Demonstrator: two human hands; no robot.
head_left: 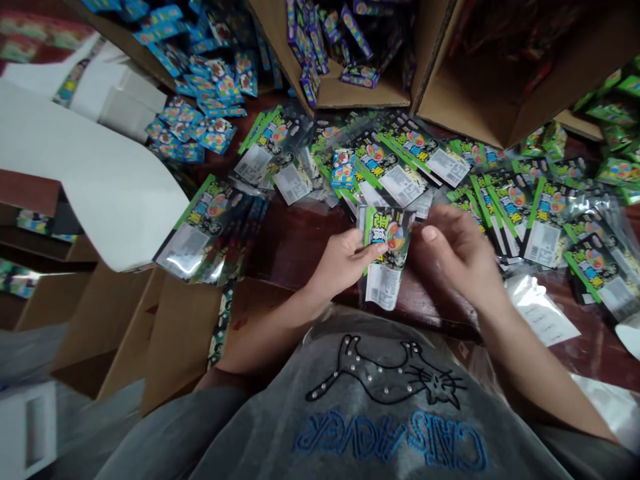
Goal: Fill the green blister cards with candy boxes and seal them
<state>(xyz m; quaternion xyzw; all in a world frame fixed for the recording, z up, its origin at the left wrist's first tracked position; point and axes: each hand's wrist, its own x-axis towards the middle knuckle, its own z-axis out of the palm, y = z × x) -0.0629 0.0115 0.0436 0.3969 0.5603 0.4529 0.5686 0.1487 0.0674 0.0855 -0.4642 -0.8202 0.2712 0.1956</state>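
The left hand grasps a pouch, thumb pressed on its front and fingers behind. The pouch is held above the tabletop, around the middle of its near edge, with the pale label toward the person. The right hand is loose, its thumb and bent fingers apart, just beside the pouch's right side; it is slightly blurred, and nothing shows in its grasp.

Beyond the hands, a spread of pouches overlaps across the middle of the tabletop, and a blue box lies on top of them. More pouches in a right-hand pile reach toward the tabletop's right edge. Nearer the person, a clear bag lies by the near edge, right of the right hand. A left-hand stack of pouches sits toward the near left corner, touching a white sheet.

Along the far edge, a carton holds purple boxes; another carton stands beside it, its dark red contents too dim to tell. Blue boxes heap toward the far left corner, green boxes toward the far right.
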